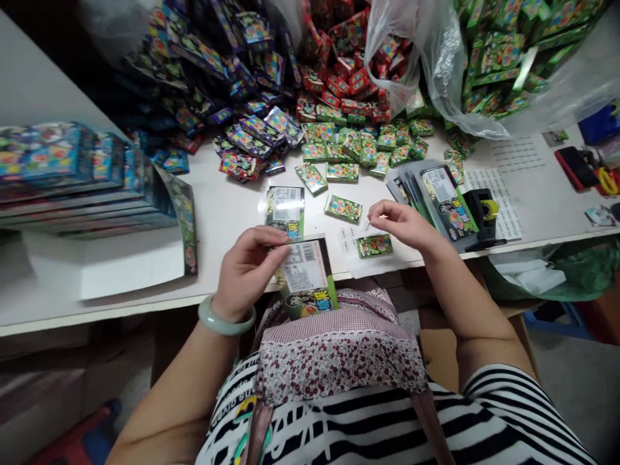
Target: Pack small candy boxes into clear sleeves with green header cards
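Note:
My left hand (246,270) pinches a flat printed plastic pouch (306,274) at its upper edge, thumb on top, over the table's front edge. Another such pouch (287,201) lies flat just beyond it. My right hand (405,223) is closed in a pinch above a small sheet of white stickers (349,250); whatever sits between the fingertips is too small to make out. On that sheet rests a small green box (374,245), just below the right hand. A second green box (343,208) lies between my hands, slightly farther back.
Behind are heaps of purple boxes (261,135), red boxes (358,81) and green boxes (498,51), partly under clear plastic bags. Pouches (448,200) are stacked at right beside a black tape dispenser (482,216). At left, blue boxes (58,152) stand by an open carton (135,268).

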Tool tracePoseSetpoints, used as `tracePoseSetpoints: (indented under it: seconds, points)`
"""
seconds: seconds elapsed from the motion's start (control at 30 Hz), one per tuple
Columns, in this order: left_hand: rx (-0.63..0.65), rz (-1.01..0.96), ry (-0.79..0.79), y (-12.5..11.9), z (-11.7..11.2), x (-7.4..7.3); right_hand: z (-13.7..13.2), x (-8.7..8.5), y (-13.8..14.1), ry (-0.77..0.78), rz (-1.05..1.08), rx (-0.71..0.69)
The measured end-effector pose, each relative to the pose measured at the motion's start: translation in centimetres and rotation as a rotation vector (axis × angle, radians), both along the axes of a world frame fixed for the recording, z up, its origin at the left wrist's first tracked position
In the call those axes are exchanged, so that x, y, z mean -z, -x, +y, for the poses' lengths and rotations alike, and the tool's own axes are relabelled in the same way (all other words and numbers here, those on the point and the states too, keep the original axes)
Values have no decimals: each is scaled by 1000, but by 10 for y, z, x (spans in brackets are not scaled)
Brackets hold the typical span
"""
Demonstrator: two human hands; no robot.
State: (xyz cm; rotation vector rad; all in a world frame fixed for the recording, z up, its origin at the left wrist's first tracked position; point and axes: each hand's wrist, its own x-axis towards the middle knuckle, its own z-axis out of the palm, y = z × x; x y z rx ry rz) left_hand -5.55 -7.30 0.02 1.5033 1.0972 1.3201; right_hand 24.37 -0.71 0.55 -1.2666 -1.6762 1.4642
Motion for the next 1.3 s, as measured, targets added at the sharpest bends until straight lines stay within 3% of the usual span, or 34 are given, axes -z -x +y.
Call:
tracePoseSetpoints:
  seconds: [0.13, 0.23, 0.43, 0.9, 1.1, 1.23, 1.3]
  points:
    - [18, 29, -31, -7, -1, -4, -8, -51, 59, -208, 74, -318]
    - [11, 58, -72, -6, -2, -6, -6, -62, 94, -217, 5, -393]
    - [18, 36, -98, -1, -3, -7, 4, -57, 114, -41, -136, -368]
    - [-91, 57, -191, -12, -4, 0, -7, -51, 120, -33, -149, -184]
    - [-29, 45, -254, -11, -2, 0, 6, -48, 124, 277, -102, -317]
    - [-33, 46, -162, -11, 1, -5, 17, -41, 132, 465, -68, -401]
    - [-35, 55, -75, -6, 2, -8, 29, -35, 126, 466, -74, -448]
